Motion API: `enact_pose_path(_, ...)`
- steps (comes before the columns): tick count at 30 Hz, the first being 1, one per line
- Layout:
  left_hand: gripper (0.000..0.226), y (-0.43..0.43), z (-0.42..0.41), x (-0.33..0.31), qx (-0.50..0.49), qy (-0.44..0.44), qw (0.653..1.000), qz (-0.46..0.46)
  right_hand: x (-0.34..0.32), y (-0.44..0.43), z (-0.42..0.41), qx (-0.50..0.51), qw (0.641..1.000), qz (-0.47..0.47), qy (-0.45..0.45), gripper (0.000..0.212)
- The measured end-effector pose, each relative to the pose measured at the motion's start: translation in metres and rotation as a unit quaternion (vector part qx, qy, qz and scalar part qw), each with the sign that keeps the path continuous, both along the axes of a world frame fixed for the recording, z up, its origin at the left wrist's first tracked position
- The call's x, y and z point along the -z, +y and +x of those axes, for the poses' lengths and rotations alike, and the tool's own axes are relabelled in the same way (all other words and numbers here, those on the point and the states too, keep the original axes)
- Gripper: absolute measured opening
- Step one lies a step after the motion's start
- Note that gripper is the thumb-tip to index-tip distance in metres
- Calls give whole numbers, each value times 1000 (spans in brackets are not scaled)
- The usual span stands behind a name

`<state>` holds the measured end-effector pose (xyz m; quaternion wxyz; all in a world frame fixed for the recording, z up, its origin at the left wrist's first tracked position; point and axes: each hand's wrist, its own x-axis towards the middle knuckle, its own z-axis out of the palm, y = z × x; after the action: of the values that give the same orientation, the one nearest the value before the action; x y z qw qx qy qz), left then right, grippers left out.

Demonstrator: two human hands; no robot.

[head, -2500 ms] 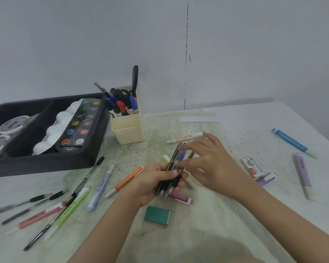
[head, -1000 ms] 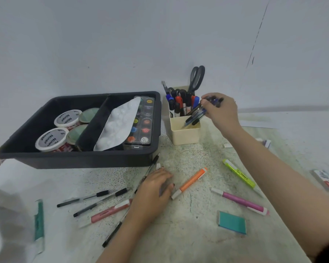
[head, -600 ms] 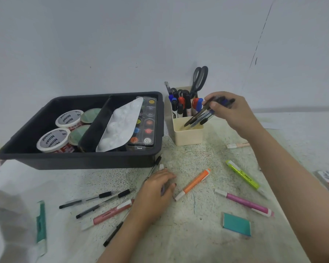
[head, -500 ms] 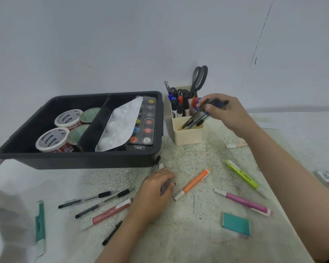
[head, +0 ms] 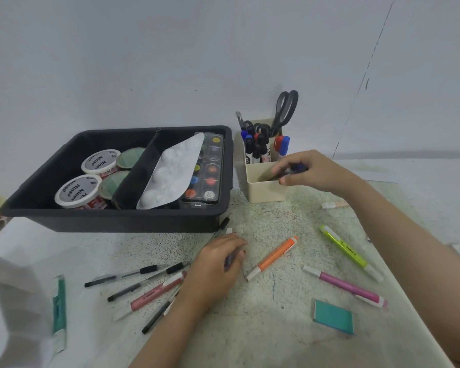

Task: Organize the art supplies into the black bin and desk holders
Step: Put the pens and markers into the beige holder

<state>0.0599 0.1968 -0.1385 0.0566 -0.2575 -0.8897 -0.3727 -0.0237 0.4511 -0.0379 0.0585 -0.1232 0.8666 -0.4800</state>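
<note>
moved: since half a second ago the right hand (head: 316,172) has dropped to the cream desk holder (head: 266,191), and the bundle of pens (head: 294,170) it carries now dips into the front compartment. The left hand (head: 218,264) has not shifted.
black bin (head: 117,221): far left. It holds paint tubs (head: 77,191) in its left section and a white palette (head: 170,173) leaning over a watercolour set (head: 210,168) in its right.
black pens (head: 133,274): loose on the table in front of the bin, beside a pink marker (head: 154,293).
left hand: knuckles up on the table, fingers curled down over a thin pen that runs beneath it. Whether they actually pinch it I cannot tell.
orange highlighter (head: 272,257): just right of the left hand, not touching it.
cream desk holder: just right of the bin. Its rear compartment is packed with upright markers (head: 258,147) and scissors (head: 286,107).
right hand: fingers and thumb bunched round the upper ends of the bundle, which is blurred by motion.
handling: the pens look light, stiff and smooth-barrelled. A bundle probably fans out or slips easily, so it is best held near the tops with the barrels pressed together, and let go only once the tips are well down in the compartment.
loose at right: yellow-green highlighter (head: 348,251), pink highlighter (head: 345,286) and teal eraser (head: 333,316), all apart from one another.
</note>
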Motion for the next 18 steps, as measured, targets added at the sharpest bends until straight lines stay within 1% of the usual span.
enact_pose_path(2, 27, -1, 1, -1, -4, 13, 1000, 2, 4, -1, 6, 43, 999, 15, 31, 24)
enact_pose_path(4, 27, -5, 5, -3, -21, 11, 1000, 8, 10, -6, 14, 117, 987, 14, 111, 26)
enact_pose_path(5, 27, -8, 7, -4, -32, 10, 999, 11, 13, -11, 21, 160, 970, 10, 182, 24)
enact_pose_path(7, 26, -15, 12, -3, -57, 10, 998, 23, 23, -26, 39, 221, 913, 14, 343, 16)
enact_pose_path(8, 27, -20, 14, -2, -71, 8, 997, 31, 29, -34, 49, 224, 888, 17, 401, 12)
enact_pose_path(9, 27, -24, 17, -2, -87, 2, 995, 41, 37, -44, 59, 204, 881, 18, 428, 10)
enact_pose_path(10, 27, -29, 20, -2, -105, -5, 993, 54, 46, -53, 69, 168, 889, 23, 425, 10)
enact_pose_path(11, 28, -34, 22, -3, -125, -8, 990, 67, 55, -62, 76, 126, 905, 40, 404, 11)
enact_pose_path(13, 30, -45, 26, -3, -158, -2, 983, 89, 73, -77, 84, 47, 932, 102, 344, 17)
enact_pose_path(15, 29, -57, 31, -2, -190, 3, 976, 107, 84, -93, 86, -23, 944, 155, 291, 23)
enact_pose_path(18, 29, -68, 40, 3, -233, -25, 958, 166, 86, -115, 84, -85, 947, 185, 248, 29)
